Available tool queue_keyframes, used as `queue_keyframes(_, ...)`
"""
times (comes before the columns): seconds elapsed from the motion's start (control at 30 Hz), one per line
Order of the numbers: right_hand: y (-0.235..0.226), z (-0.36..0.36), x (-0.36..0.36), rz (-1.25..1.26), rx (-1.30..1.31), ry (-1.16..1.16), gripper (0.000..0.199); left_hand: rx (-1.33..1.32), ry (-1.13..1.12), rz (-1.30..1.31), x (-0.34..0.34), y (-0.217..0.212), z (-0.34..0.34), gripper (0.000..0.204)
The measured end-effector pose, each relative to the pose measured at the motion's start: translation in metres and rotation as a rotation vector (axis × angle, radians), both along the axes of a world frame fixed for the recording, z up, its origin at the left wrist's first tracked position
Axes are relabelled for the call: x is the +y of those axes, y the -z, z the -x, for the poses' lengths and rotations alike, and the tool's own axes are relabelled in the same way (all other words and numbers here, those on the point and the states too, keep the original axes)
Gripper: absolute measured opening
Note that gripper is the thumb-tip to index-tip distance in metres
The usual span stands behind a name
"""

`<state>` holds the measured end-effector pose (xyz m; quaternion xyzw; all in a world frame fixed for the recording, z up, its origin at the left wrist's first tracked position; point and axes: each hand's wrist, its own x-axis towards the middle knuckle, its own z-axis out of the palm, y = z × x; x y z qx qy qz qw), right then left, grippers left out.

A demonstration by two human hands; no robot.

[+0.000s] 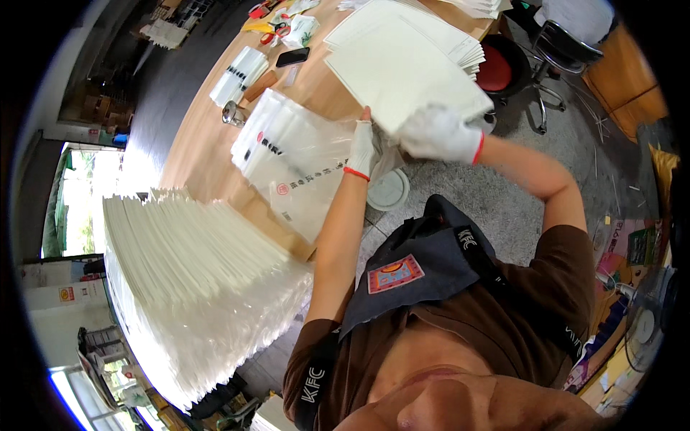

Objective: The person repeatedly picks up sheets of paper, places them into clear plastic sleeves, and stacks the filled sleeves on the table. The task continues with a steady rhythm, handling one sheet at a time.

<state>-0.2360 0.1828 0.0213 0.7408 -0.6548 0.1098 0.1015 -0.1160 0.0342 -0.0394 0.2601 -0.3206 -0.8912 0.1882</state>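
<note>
My left hand (363, 149), in a white glove with a red cuff and a bare fingertip, is closed at the edge of a clear plastic bag (323, 154). Crumpled film shows on both sides of it, and most of its fingers are hidden. The bag lies on a pile of printed bags. My right hand (440, 134), gloved likewise, is smeared by motion over the near edge of the white sheets (402, 72). Whether it grips them I cannot tell. These sheets lie in a fanned stack at the table's right edge.
A tall stack of white sheets in clear film (194, 273) stands at the left. On the wooden table (205, 144) lie a phone (293, 57), folded bags (239, 75), a metal cup (233, 113) and red-handled scissors (277, 32). A lidded bucket (388, 190) and a wheeled chair (560, 50) are on the floor.
</note>
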Motion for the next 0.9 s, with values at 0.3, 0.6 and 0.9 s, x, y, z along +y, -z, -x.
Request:
queue_keyframes(0.3, 0.093, 0.029, 0.028, 0.000, -2.246, 0.204, 0.041, -0.373, 0.118, 0.769, 0.014, -0.047, -0.070, 0.038)
queue_keyframes(0.6, 0.039, -0.027, 0.013, 0.022, -1.014, 0.302, 0.035, -0.303, 0.168, 0.848, 0.051, -0.051, -0.088, 0.072)
queue_keyframes(0.9, -0.019, -0.039, 0.005, -0.064, 0.049, -0.195, 0.015, -0.216, -0.240, 0.976, 0.000, -0.121, -0.185, 0.051)
